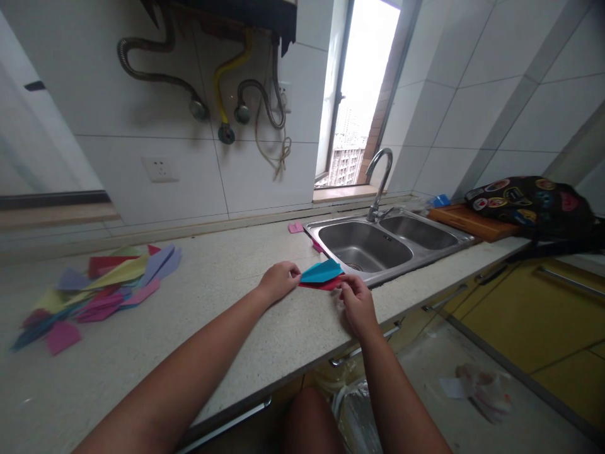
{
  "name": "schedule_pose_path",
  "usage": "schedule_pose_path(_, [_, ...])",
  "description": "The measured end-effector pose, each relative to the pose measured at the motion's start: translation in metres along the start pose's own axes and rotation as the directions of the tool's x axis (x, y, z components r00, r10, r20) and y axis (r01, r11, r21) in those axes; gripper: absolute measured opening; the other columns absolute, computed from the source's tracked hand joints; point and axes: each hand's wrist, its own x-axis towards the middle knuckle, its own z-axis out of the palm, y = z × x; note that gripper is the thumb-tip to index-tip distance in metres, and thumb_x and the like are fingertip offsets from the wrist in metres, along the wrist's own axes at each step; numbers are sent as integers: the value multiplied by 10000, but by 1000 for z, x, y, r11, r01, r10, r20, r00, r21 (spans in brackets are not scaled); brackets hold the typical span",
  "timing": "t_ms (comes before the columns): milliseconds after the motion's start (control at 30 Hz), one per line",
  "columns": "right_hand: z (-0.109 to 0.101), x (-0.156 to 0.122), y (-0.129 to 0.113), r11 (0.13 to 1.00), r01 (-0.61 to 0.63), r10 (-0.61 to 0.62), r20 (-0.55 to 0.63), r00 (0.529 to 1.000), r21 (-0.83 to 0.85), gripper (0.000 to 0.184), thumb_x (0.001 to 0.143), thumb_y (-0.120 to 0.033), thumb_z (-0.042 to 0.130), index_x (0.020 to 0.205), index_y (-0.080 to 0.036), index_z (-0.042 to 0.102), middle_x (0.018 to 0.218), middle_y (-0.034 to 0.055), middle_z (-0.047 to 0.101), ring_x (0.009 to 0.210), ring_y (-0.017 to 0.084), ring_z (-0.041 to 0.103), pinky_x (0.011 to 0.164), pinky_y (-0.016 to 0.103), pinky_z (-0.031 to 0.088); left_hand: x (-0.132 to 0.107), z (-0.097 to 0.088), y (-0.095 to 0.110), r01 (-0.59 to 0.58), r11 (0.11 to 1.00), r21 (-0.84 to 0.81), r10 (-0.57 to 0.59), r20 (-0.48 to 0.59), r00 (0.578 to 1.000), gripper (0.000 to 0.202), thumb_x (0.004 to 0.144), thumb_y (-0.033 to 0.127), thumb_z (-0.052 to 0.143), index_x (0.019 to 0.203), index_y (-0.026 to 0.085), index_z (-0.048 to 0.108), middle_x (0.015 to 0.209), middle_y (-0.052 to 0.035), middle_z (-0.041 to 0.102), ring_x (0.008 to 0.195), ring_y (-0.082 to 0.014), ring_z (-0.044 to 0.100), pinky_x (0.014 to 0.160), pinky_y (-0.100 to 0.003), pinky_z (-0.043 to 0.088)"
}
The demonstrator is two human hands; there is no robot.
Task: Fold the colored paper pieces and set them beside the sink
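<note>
A blue folded paper plane lies against a red folded paper, both held just above the counter by the sink's near left corner. My left hand is closed in a pinch on their pointed left end. At the right end, the fingers of my right hand grip the red paper close to the blue one's tail. Whether the two papers are tucked into each other I cannot tell. On the left of the counter lies a loose pile of folded papers in yellow, purple, pink, red and blue.
A steel double sink with a tap is set in the pale counter. Pink paper pieces lie beside it. Farther right, a patched bag rests on a wooden board. Drawer handles jut out below.
</note>
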Motion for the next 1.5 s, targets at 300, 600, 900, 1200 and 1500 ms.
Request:
schedule_pose_path(300, [0, 0, -1, 1000, -5, 5, 11, 1000, -7, 209, 846, -344, 559, 992, -202, 610, 840, 31, 620, 645, 158, 528, 590, 284, 428, -17, -9, -10, 48, 999, 0, -48, -17, 999, 158, 805, 300, 596, 827, 192, 709, 816, -35, 684, 719, -151, 592, 625, -238, 410])
schedule_pose_path(600, [0, -1, -3, 1000, 2, -2, 16, 1000, -12, 176, 845, -333, 562, 965, -214, 612, 871, 23, 631, 659, 157, 531, 624, 295, 439, -34, -21, -16, 49, 998, 32, -50, 36, 998, 175, 804, 319, 595, 842, 200, 717, 833, -38, 690, 714, -150, 593, 610, -235, 405])
schedule_pose_path(900, [1, -3, -4, 999, 3, -3, 8, 1000, -53, 232, 833, -373, 568, 972, -198, 631, 826, 37, 642, 649, 172, 535, 618, 300, 443, -20, -18, 1, 60, 998, 15, -61, 46, 997, 184, 797, 324, 598, 850, 203, 726, 833, -37, 704, 721, -166, 611, 624, -248, 427])
schedule_pose_path(1200, [1, -2, -2, 998, 13, -12, 17, 1000, -55, 258, 818, -407, 568, 958, -198, 626, 810, 37, 653, 639, 171, 537, 612, 301, 440, 9, 0, 24, 27, 998, 61, -30, 53, 998, 163, 785, 316, 608, 835, 216, 726, 859, -45, 708, 767, -188, 626, 681, -273, 449])
schedule_pose_path(1500, [0, -1, -1, 998, 2, -2, 13, 1000, -59, 249, 814, -403, 577, 946, -198, 629, 806, 31, 651, 634, 164, 535, 613, 293, 440, 12, 15, 23, 49, 996, 71, -55, 95, 994, 166, 767, 301, 609, 839, 225, 737, 862, -47, 724, 791, -195, 641, 673, -271, 448])
